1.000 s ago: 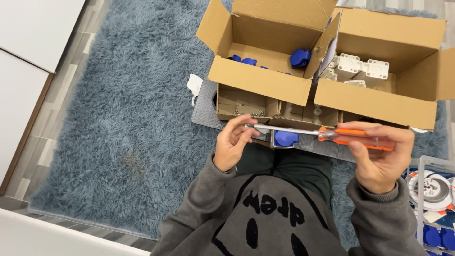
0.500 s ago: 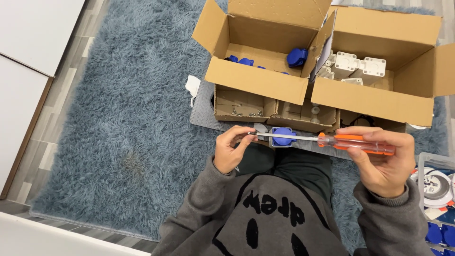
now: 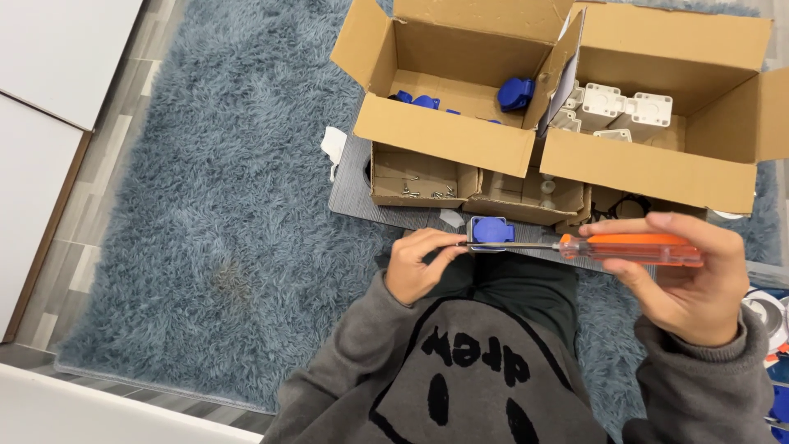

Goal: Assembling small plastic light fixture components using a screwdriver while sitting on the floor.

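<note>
the right hand (image 3: 686,284) is closed around the orange handle of a screwdriver (image 3: 629,249), held level across the lap, with its thin metal shaft running leftward. the left hand (image 3: 419,263) meets the shaft's tip, its fingers (image 3: 440,240) pinched narrow there; whether they hold a screw is too small to tell. just behind the tip sits a small blue socket part (image 3: 491,231) on the edge of a grey board (image 3: 353,193) that lies on the shaggy blue rug (image 3: 205,205). on the board are low cardboard trays, one with loose screws (image 3: 415,191). behind them stand two open cardboard boxes: the left box (image 3: 448,90) holds more blue parts, the right box (image 3: 666,107) holds white housings (image 3: 625,111). the person wears a grey sweatshirt.
</note>
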